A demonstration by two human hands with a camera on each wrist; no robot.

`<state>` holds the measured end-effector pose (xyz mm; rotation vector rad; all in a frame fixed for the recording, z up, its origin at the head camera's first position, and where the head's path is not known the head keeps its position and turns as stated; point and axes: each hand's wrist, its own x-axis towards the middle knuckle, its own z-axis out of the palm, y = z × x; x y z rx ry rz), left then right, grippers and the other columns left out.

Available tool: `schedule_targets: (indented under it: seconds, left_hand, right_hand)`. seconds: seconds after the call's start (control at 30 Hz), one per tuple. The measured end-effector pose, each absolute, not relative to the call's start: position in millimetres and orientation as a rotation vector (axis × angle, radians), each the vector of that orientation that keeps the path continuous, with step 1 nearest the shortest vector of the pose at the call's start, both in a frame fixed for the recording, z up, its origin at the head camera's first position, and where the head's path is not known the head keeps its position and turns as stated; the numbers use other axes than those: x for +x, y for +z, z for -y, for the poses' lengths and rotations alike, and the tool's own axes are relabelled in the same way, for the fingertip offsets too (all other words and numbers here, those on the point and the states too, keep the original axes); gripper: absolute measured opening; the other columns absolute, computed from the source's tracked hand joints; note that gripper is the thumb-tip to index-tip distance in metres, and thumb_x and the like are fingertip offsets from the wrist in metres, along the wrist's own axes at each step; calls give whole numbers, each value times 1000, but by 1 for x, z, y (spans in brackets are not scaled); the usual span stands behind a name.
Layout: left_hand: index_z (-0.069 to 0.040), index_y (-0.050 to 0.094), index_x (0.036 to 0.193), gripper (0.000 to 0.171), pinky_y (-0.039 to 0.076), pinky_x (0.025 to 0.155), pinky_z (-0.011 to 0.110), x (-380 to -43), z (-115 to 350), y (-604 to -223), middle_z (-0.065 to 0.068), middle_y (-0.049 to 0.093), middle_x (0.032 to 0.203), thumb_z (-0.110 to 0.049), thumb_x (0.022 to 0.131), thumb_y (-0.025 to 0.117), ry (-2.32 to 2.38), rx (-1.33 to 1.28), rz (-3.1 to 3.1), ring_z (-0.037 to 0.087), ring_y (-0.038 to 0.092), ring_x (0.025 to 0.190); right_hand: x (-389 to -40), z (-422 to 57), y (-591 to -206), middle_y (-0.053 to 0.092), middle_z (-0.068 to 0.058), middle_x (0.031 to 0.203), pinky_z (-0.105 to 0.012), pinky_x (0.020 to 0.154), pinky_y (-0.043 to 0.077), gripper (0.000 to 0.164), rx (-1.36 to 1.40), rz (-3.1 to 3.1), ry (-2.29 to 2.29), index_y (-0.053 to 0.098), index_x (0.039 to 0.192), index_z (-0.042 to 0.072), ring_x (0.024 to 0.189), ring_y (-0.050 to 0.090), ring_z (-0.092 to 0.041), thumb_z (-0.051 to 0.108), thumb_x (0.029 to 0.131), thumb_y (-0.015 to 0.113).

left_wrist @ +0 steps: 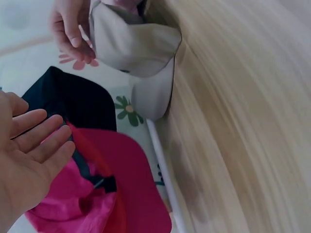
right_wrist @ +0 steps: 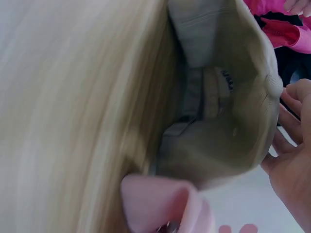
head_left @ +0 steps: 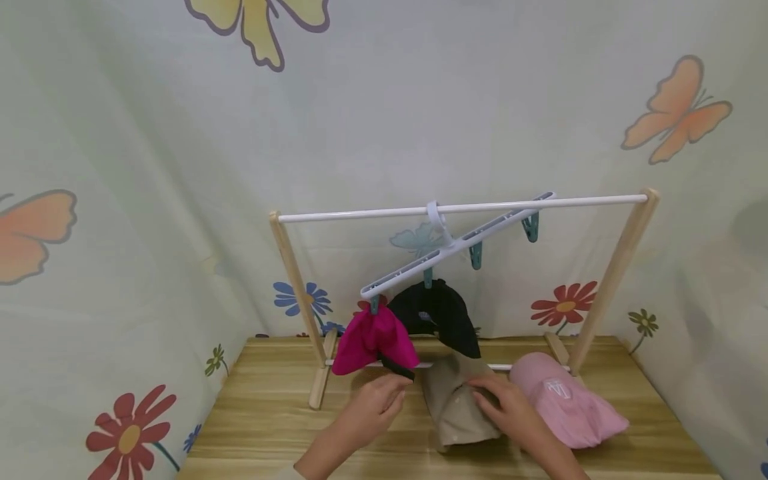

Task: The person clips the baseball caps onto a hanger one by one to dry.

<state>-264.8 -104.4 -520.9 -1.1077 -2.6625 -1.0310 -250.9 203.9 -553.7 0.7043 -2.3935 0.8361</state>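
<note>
The beige cap (head_left: pixel 456 407) rests on the worktop (head_left: pixel 258 433) between the hands, which stand apart. The right hand (head_left: pixel 510 407) lies loosely against the crown, without a firm grasp; the left hand (head_left: pixel 372 410) holds nothing, its fingers extended near the magenta cap (head_left: pixel 357 343), contact uncertain. Good handling probably calls for both hands at opposite sides of the beige rim, keeping the soft crown from folding and the left fingers clear of the magenta cap's strap (left_wrist: pixel 83 167). Right of these lies the pink cap (head_left: pixel 579 417), bearing a pale monogram, possibly "LA". A label (right_wrist: pixel 226 80) inside the beige cap carries dark lettering, not legible. Beyond, the magenta and black caps (head_left: pixel 459 323) hang from teal clips on a hanger (head_left: pixel 447 252), tilted lower at the magenta end; a light touch would likely limit swinging on the rack (head_left: pixel 615 280).
</note>
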Motion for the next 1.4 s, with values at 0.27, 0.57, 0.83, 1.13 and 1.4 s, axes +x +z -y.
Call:
schedule_targets:
  seconds: [0.27, 0.57, 0.83, 1.13, 1.4]
  left_hand:
    - [-11, 67, 124, 23, 55, 92, 29, -255, 86, -534, 2, 69, 118, -14, 102, 61, -881, -1208, 2561, 13, 64, 111]
    - [-9, 65, 128, 31, 52, 99, 28, -247, 63, -554, 4, 65, 127, -19, 98, 68, -778, -1272, 2553, 16, 61, 120]
    - [-14, 48, 150, 60, 45, 110, 33, -239, 43, -581, 9, 40, 158, -42, 99, 65, -556, -1372, 2672, 23, 43, 142]
    - [-16, 40, 155, 71, 43, 112, 35, -240, 26, -591, 7, 32, 163, -46, 97, 67, -544, -1334, 2652, 25, 37, 147]
    - [-18, 39, 155, 75, 42, 112, 34, -245, 14, -599, 6, 31, 163, -48, 94, 70, -483, -1286, 2659, 22, 35, 147]
  right_hand:
    - [-241, -224, -560, 71, 3, 118, -17, 92, 50, 34, 678, 2394, 834, 73, 116, 20, 109, 66, -16, 3, 87, 78]
    - [-230, -241, -569, 71, -3, 118, -3, 99, 34, 39, 721, 2330, 786, 73, 116, 12, 108, 65, -19, -3, 80, 81]
    - [-223, -250, -574, 69, -8, 124, -2, 99, 32, 48, 747, 2353, 764, 71, 121, 11, 114, 60, -18, -10, 78, 75]
    - [-222, -258, -582, 61, -15, 131, -4, 106, 24, 66, 947, 2277, 727, 66, 130, 5, 132, 43, -4, -14, 67, 72]
    - [-227, -262, -593, 51, -18, 145, -10, 114, 17, 79, 1061, 2250, 690, 57, 139, 0, 140, 35, -11, -9, 63, 75]
